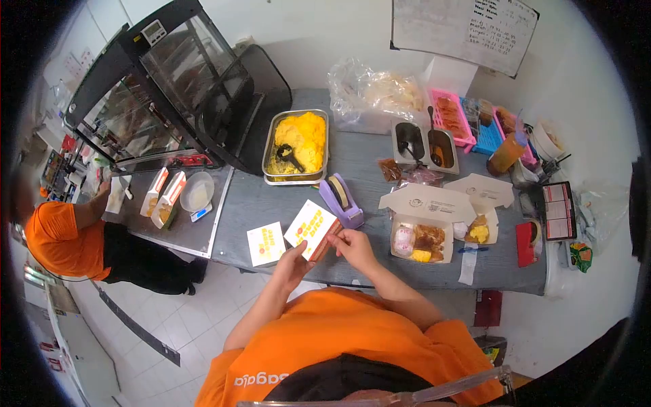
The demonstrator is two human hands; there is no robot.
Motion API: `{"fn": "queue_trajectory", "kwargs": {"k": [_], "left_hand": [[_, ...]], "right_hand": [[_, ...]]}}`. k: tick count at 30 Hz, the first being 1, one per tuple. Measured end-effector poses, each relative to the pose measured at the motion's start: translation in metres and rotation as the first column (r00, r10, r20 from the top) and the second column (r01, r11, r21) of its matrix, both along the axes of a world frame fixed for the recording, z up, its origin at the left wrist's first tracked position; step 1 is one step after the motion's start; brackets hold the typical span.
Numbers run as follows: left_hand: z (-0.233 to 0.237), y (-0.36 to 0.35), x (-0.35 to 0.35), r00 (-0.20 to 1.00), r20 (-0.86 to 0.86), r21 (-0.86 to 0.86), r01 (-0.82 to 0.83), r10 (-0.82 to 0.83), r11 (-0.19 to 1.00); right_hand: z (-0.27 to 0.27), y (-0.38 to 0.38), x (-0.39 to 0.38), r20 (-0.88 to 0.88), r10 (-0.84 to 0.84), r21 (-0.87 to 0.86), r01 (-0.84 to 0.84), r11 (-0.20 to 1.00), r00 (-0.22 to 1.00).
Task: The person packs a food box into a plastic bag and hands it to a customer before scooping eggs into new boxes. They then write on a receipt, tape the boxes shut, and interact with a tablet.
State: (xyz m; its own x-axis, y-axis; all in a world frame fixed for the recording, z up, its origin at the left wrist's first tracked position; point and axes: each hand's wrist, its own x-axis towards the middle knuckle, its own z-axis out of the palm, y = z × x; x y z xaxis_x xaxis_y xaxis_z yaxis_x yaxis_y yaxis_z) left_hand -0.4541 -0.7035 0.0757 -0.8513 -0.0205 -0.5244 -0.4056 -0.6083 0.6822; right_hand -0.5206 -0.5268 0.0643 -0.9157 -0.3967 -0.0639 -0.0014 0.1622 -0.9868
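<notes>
My left hand (293, 266) is closed on the near left edge of a white box with orange and yellow lettering (310, 227). At the box's right side, my right hand (352, 248) has its fingers pinched on the reddish edge. A second printed white box (266, 244) lies flat on the grey table, just left of the held one. Behind the held box stands a purple tape dispenser (344, 207). To the right, an open carton (407, 224) holds a wrapped round item, browned food and a yellow piece; another open carton (489, 216) sits beside it.
A steel tray of yellow food with a black scoop (290, 157) is at the back. Two steel sauce pans (441, 141) stand right of it. A glass display cabinet (183, 88) fills the back left. A person in orange (57, 234) stands at far left.
</notes>
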Motion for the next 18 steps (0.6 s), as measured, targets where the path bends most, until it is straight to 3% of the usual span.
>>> {"fn": "queue_trajectory", "kwargs": {"k": [2, 3, 6, 7, 10, 11, 12, 13, 14, 15, 16, 17, 18], "left_hand": [[0.001, -0.002, 0.008, 0.999, -0.004, 0.257, 0.042, -0.043, 0.965], [0.004, -0.004, 0.012, 0.999, -0.003, 0.257, 0.039, -0.04, 0.965], [-0.002, -0.013, 0.018, 0.966, -0.066, 0.469, 0.251, -0.25, 0.847], [-0.014, -0.017, 0.02, 0.966, -0.066, 0.47, 0.251, -0.25, 0.846], [-0.024, -0.018, 0.026, 0.946, -0.072, 0.489, 0.31, -0.317, 0.815], [-0.023, -0.018, 0.025, 0.929, -0.073, 0.243, 0.369, -0.362, 0.897], [-0.02, -0.016, 0.023, 0.91, -0.065, -0.02, 0.409, -0.409, 0.912], [-0.015, -0.015, 0.02, 0.907, -0.065, -0.02, 0.417, -0.417, 0.909], [-0.006, -0.013, 0.017, 0.876, 0.038, -0.447, 0.445, -0.48, 0.776], [-0.002, -0.011, 0.016, 0.856, 0.159, -0.775, 0.417, -0.492, 0.476], [-0.045, -0.035, 0.008, 0.834, 0.151, -0.968, 0.234, -0.53, 0.092], [-0.046, -0.034, 0.003, 0.944, 0.078, -0.997, 0.064, -0.321, -0.053], [-0.041, -0.03, 0.0, 0.996, 0.057, -0.941, 0.032, -0.064, -0.337]], "right_hand": [[0.005, 0.001, 0.001, 0.133, 0.057, 0.063, -0.066, 0.996, 0.99], [0.002, 0.002, 0.002, 0.133, 0.06, 0.064, -0.069, 0.996, 0.989], [-0.019, 0.011, 0.004, 0.249, 0.317, -0.432, -0.188, 0.882, 0.915], [-0.026, 0.009, 0.006, 0.249, 0.317, -0.431, -0.188, 0.883, 0.915], [-0.054, 0.007, 0.013, 0.215, 0.11, -0.398, -0.016, 0.917, 0.97], [-0.05, 0.014, 0.015, 0.218, 0.105, -0.4, -0.01, 0.917, 0.97], [-0.037, 0.024, 0.017, 0.478, 0.291, -0.688, 0.148, 0.71, 0.829], [-0.027, 0.032, 0.018, 0.583, 0.537, -0.811, 0.393, 0.434, 0.609], [-0.025, 0.036, 0.024, 0.561, 0.559, -0.827, 0.372, 0.422, 0.611], [-0.034, 0.038, 0.028, 0.566, 0.552, -0.823, 0.379, 0.422, 0.613], [-0.053, 0.038, 0.03, 0.491, 0.302, -0.61, 0.075, 0.789, 0.817], [-0.071, 0.038, 0.031, 0.245, 0.14, -0.156, -0.103, 0.982, 0.959], [-0.091, 0.038, 0.031, 0.229, 0.05, -0.046, -0.04, 0.998, 0.972]]}}
